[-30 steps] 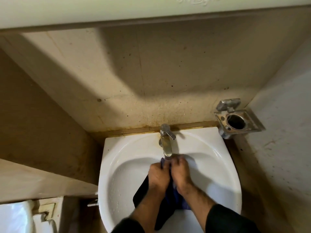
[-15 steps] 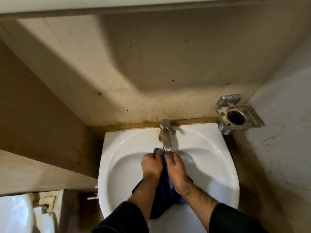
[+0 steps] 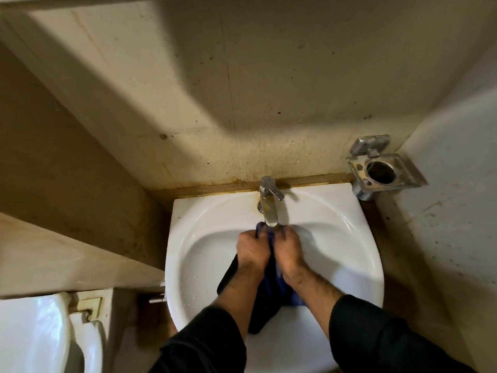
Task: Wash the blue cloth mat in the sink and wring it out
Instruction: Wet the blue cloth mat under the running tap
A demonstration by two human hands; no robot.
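Under the tap's spout (image 3: 270,214), the fingers (image 3: 248,236) of the left hand (image 3: 252,251) and of the right hand (image 3: 287,250) curl tight round a bunched fold of the blue cloth mat (image 3: 271,289), knuckles nearly touching. Its loose end trails down the white sink (image 3: 336,238) between the forearms. To scrub well, I would rub the two gathered handfuls against each other directly below the spout, keeping the trailing end inside the bowl. Whether water runs, I cannot tell.
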